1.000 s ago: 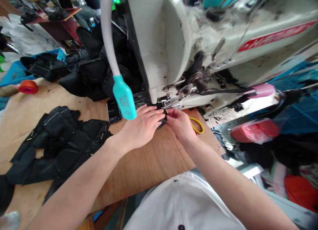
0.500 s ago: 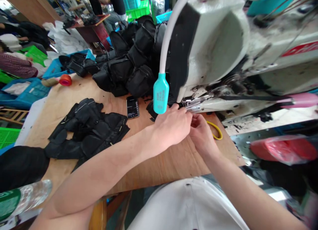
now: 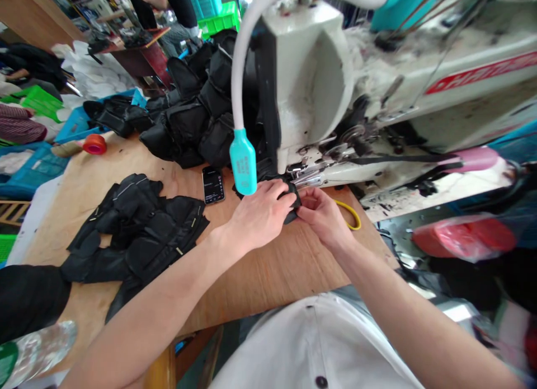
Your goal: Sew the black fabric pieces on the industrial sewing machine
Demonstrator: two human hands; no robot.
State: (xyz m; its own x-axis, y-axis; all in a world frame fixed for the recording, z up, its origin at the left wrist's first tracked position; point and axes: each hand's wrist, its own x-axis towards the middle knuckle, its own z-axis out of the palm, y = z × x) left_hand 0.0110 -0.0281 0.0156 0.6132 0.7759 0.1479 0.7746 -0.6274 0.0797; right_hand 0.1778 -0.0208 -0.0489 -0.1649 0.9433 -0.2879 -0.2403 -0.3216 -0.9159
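Note:
Just in front of the sewing machine (image 3: 308, 81), both hands are on a small black fabric piece (image 3: 292, 214). My left hand (image 3: 264, 212) lies over the fabric with bent fingers gripping it. On the fabric's right edge, my right hand (image 3: 321, 212) pinches with thumb and forefinger. The fabric reaches toward the metal parts under the machine head; the left hand hides much of it. A turquoise lamp head (image 3: 243, 162) on a white bendy neck hangs over the left hand. Beside the right hand lies a yellow loop (image 3: 350, 214).
A phone (image 3: 213, 184) and several black fabric pieces (image 3: 138, 226) lie on the wooden table (image 3: 268, 277). Black bags (image 3: 188, 120) are piled behind. An orange tape roll (image 3: 94, 144) sits far left, a plastic bottle (image 3: 46, 344) near left. Another person (image 3: 168, 8) stands at the back.
The hands have drawn slightly apart, and black fabric now shows between them. My left fingers have spread over it. The whole view has shifted, with the machine now further left.

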